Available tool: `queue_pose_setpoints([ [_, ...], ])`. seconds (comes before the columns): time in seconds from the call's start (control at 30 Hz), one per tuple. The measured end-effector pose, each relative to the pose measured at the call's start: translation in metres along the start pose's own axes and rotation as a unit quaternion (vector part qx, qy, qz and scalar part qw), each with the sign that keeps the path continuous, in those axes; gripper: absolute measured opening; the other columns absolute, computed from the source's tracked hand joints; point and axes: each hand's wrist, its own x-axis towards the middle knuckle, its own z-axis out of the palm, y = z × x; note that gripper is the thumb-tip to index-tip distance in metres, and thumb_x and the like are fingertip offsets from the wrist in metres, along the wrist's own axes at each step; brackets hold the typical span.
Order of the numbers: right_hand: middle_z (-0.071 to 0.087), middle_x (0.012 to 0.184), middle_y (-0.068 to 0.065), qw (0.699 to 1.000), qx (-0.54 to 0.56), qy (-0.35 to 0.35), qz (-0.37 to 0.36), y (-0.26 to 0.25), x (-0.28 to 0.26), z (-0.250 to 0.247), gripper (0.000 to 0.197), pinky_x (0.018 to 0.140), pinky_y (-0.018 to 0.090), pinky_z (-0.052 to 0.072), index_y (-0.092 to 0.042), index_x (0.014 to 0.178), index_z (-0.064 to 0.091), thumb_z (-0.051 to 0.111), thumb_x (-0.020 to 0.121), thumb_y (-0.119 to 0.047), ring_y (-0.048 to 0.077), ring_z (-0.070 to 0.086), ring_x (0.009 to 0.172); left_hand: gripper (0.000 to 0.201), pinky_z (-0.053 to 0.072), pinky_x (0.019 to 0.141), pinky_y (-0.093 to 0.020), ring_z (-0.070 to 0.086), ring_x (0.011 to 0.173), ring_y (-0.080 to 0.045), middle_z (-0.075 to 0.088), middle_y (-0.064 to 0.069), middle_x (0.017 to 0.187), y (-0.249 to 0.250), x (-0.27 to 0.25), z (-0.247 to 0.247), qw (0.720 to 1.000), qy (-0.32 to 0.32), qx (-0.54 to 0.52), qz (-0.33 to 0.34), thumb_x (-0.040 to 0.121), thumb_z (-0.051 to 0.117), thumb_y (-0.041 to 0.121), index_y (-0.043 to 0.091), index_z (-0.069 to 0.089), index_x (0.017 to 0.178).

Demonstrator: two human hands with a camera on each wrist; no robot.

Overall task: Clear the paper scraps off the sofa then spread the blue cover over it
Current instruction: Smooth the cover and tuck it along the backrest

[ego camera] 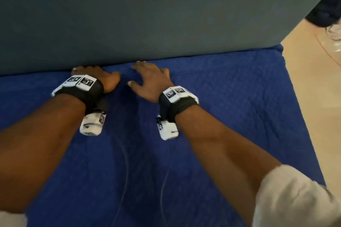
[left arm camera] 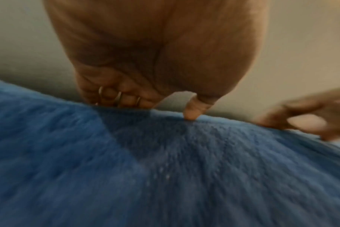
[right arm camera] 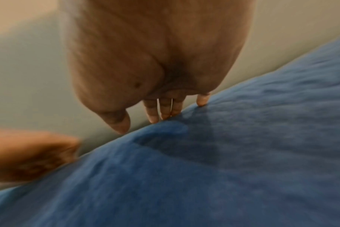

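Cover [ego camera: 221, 107]: spread across the lower frame, far edge against the sofa back [ego camera: 166, 14].
My left hand [ego camera: 97, 77]: flat, fingers pressing that edge, centre left.
My right hand [ego camera: 151, 81]: spread wide, fingertips on cover, centre.

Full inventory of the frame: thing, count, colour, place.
blue cover: 1, blue, over sofa seat
sofa backrest: 1, grey-blue, behind cover
floor: 1, beige, right of sofa
shoe: 1, whitish, on floor, top right
cables: 2, thin, grey, on cover between forearms
wrist cameras: 2, white, black straps, one per wrist
sleeves: 2, white, bottom corners
left hand: 1, fingertips at seat-back seam
right hand: 1, fingers spread on cover
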Motion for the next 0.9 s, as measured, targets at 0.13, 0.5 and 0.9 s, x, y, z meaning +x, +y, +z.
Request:
queue_pose_setpoints([
  [0.13,0.03,0.169,-0.004,0.991,-0.056,0.064,0.104,0.111,-0.053,-0.032,0.067,0.119,0.056,0.022,-0.031,0.157,0.038,0.051,0.098,-0.058,0.017,0.024,0.157,0.104,0.039,0.109,-0.051,0.048,0.13,-0.05,0.047,-0.032,0.146,-0.011,-0.011,0.017,0.995,0.081,-0.046,0.02,0.077,0.026,0.076,-0.003,0.048,0.141],
  [0.5,0.023,0.172,0.001,0.95,-0.113,0.055,0.286,0.306,-0.104,-0.123,0.079,0.119,0.067,0.018,-0.019,0.161,0.03,0.034,0.1,-0.068,0.024,0.023,0.157,0.131,0.029,0.12,-0.05,0.038,0.145,-0.042,0.04,-0.017,0.159,0.031,0.032,0.009,0.996,0.04,-0.068,-0.031,0.06,0.022,0.106,0.014,0.048,0.15],
  [0.9,0.025,0.17,-0.002,0.95,-0.124,0.006,0.287,0.348,-0.044,-0.139,0.08,0.117,0.076,0.007,-0.018,0.158,0.037,0.021,0.095,-0.064,0.02,0.017,0.158,0.07,0.055,0.084,-0.046,0.068,0.107,-0.043,0.072,-0.018,0.119,0.154,-0.034,0.005,0.941,0.228,-0.043,0.247,0.086,0.044,0.072,0.014,0.07,0.117],
])
